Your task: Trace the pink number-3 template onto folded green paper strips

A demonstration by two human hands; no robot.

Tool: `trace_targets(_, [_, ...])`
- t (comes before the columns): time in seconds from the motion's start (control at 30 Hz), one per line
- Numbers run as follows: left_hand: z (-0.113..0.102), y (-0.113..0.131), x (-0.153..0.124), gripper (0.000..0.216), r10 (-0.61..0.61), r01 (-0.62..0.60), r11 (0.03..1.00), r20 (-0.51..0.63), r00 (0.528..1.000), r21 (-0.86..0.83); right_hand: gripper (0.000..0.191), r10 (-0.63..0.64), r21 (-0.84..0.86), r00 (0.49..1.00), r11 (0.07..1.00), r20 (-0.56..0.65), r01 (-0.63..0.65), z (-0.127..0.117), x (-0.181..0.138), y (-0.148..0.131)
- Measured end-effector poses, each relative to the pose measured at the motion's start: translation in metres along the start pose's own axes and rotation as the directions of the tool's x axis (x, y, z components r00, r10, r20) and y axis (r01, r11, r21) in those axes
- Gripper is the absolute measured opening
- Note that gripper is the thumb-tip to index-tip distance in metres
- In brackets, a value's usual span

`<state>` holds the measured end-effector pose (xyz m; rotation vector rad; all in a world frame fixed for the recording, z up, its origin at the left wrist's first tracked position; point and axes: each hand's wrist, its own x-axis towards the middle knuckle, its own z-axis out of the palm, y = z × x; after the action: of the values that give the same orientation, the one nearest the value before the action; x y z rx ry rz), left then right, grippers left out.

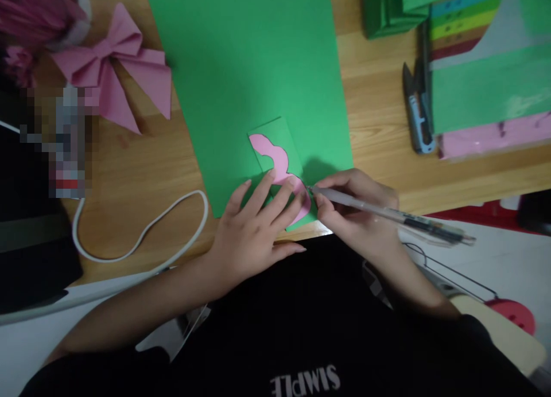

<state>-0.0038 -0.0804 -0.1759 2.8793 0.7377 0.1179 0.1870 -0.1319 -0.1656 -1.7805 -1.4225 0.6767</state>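
A pink wavy paper cut-out (278, 159) lies on a small green paper strip (275, 134), which rests on a large green sheet (253, 64) on the wooden table. My left hand (253, 225) lies flat with fingers spread, pressing the near end of the pink cut-out down. My right hand (359, 213) is closed around a clear pen (387, 213), whose tip touches the right edge of the pink cut-out.
A pink paper bow (116, 67) lies at the far left. A white cable (142, 236) loops near the table's front edge. Small snips (415, 113) lie beside stacked green and pink paper (486, 93) at the right. The table edge (473, 190) runs close to my body.
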Motion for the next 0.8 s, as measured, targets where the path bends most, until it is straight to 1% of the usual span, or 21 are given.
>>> trace_targets(0.07, [-0.001,0.0,0.0,0.072,0.003,-0.003,1.0,-0.004,1.0,-0.011,0.004,-0.022,-0.027,1.0,0.999,-0.001,0.022,-0.001,0.0,0.0])
trace_targets(0.2, [-0.001,0.0,0.001,0.071,-0.002,0.002,1.0,-0.013,1.0,-0.028,0.007,-0.053,-0.053,0.999,0.997,0.012,0.053,-0.003,-0.002,0.002])
trace_targets(0.47, [0.0,0.001,0.0,0.072,-0.002,0.002,1.0,-0.007,1.0,-0.013,0.007,-0.028,-0.039,1.0,0.999,0.011,0.029,-0.005,-0.009,0.004])
trace_targets(0.57, [0.0,0.001,0.0,0.073,-0.003,0.003,1.0,0.001,1.0,-0.006,0.007,-0.025,-0.055,1.0,0.998,0.01,0.026,-0.005,-0.011,0.004])
trace_targets(0.73, [0.001,0.001,0.0,0.073,0.003,-0.003,1.0,-0.009,1.0,0.003,0.006,-0.064,-0.1,0.998,0.993,-0.013,0.062,-0.004,-0.012,0.0])
trace_targets(0.8, [0.001,0.001,0.0,0.072,0.008,-0.008,1.0,-0.011,1.0,0.003,0.005,-0.05,-0.121,0.999,0.991,-0.01,0.048,-0.004,-0.013,-0.001])
